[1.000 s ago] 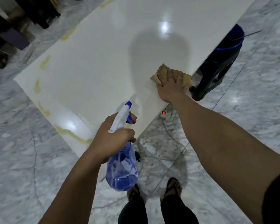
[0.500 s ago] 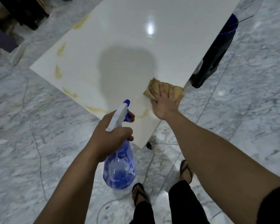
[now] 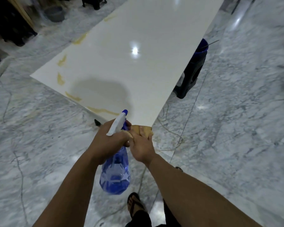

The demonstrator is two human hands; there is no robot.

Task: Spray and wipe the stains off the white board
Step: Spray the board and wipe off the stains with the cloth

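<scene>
— Looking through the head view, what did the person have in hand?

— The left hand (image 3: 110, 141) was clamped round the neck of one blue spray bottle (image 3: 116, 176), its white nozzle aimed toward the white board (image 3: 138, 63). The right hand (image 3: 142, 149) was closed on one tan cloth (image 3: 145, 131), bunched at the board's near corner, just beside the left hand.

— Where was the board?

— It lay flat, raised above the marble floor (image 3: 236, 128), stretching away from the person. One dark stand (image 3: 192, 74) with a blue bucket showed under its right edge.

— And the stains?

— Six yellow stains (image 3: 60, 78) could be counted along the left and near edges; the middle looked clean.

— What could have gone wrong?

— The hands were crowded together, so a spray might have wet the right hand rather than the stains. A cable (image 3: 175, 141) trailed on the floor beside one sandalled foot (image 3: 134, 203); stepping sideways could have snagged it. Leaning on the overhanging corner might have tipped the board.
</scene>
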